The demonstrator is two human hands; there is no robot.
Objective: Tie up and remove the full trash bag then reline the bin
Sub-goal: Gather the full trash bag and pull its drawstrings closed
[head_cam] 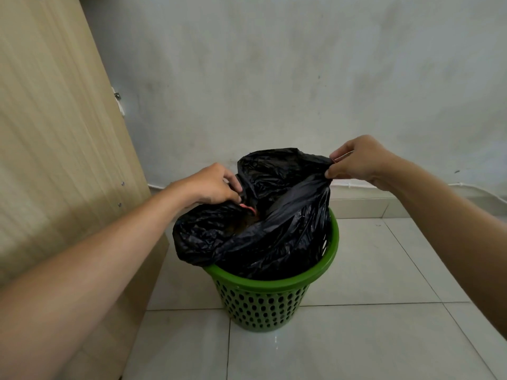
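L hand [212, 185] & R hand [356, 160] pinch black bag [274, 229] edges over green bin [263, 303].

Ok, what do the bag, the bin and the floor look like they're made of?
Bag: thin black plastic film, glossy, judging by its fine crinkles and sheen; both hands pinch its edge. Bin: green moulded plastic, probably rigid, with a smooth rim and perforated wall. Floor: pale glazed tiles, likely ceramic, given the grout lines and a light reflection.
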